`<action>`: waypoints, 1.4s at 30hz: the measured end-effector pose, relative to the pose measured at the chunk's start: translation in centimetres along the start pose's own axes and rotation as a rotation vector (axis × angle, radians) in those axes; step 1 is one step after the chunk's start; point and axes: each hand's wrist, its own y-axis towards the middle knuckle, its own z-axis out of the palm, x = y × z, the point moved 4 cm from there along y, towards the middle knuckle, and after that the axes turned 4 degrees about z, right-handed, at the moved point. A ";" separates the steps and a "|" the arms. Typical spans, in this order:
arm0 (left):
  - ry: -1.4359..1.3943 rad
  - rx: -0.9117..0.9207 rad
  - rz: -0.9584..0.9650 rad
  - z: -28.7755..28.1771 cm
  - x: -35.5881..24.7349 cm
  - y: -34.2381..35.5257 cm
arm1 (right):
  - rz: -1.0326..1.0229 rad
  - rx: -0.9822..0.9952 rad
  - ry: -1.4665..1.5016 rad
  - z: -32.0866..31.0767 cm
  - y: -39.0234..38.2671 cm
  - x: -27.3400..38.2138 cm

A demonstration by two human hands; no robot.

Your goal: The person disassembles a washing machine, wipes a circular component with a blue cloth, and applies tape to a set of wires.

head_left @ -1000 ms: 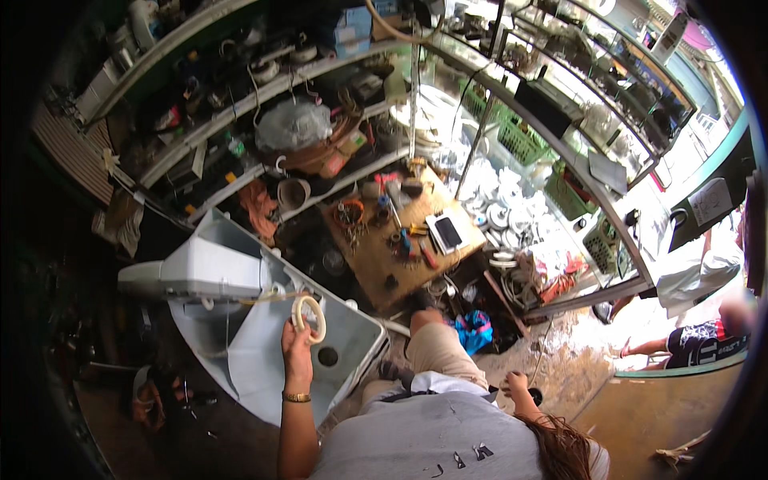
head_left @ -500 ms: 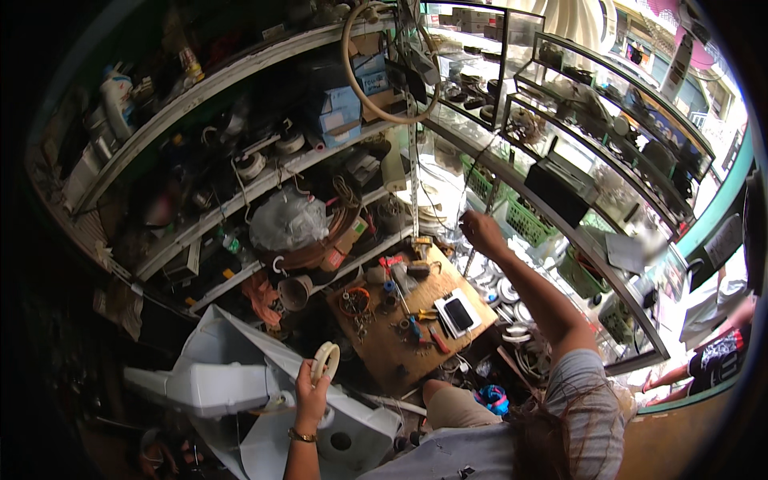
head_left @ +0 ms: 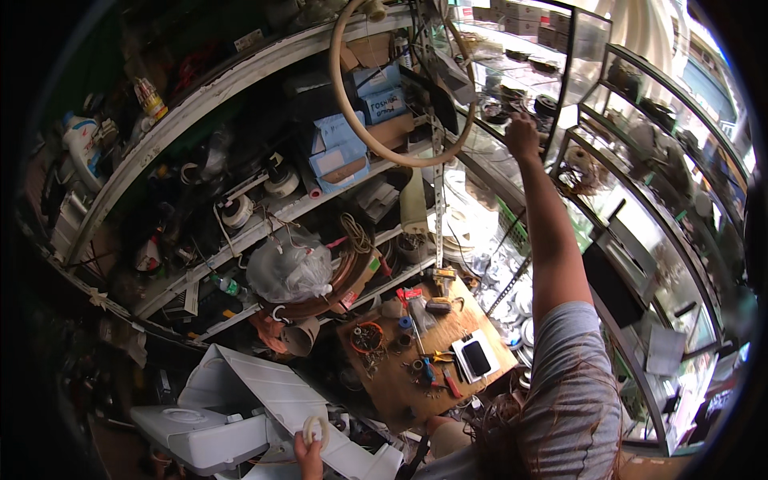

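My left hand (head_left: 309,458) is closed round a cream-coloured ring (head_left: 317,430), held up in front of a white plastic machine housing (head_left: 336,436). My right arm stretches far up and away, and my right hand (head_left: 522,138) is at the front of a glass display cabinet (head_left: 570,76). Dark round parts (head_left: 546,106) lie on the cabinet shelf just beyond that hand. Its fingers point away from me, so whether they grip anything is hidden.
A large tan hoop (head_left: 342,88) hangs left of my right arm. Below, a low wooden table (head_left: 384,392) carries pliers, a phone (head_left: 476,358) and a bowl of small parts (head_left: 366,338). Shelves at left hold blue boxes (head_left: 340,152), a clear plastic bag (head_left: 292,268) and motor parts.
My right hand has moved up and away, from above the table to the glass cabinet. The head view has shifted. My left hand still holds the ring, now lower in the picture.
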 end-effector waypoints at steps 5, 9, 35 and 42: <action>0.010 -0.173 -0.235 -2.0 -2.5 -3.7 | 0.143 0.297 -0.268 2.4 3.0 -1.7; 0.054 -0.215 -0.095 -2.2 -4.4 -4.7 | 0.245 0.390 -0.366 2.4 4.6 -2.4; -0.032 -0.338 -0.039 0.6 -5.3 -2.0 | 0.366 -0.228 -0.266 5.7 6.8 -8.0; -0.163 -0.344 0.009 1.3 -6.1 -1.9 | 0.014 -0.572 0.226 4.7 3.4 -7.9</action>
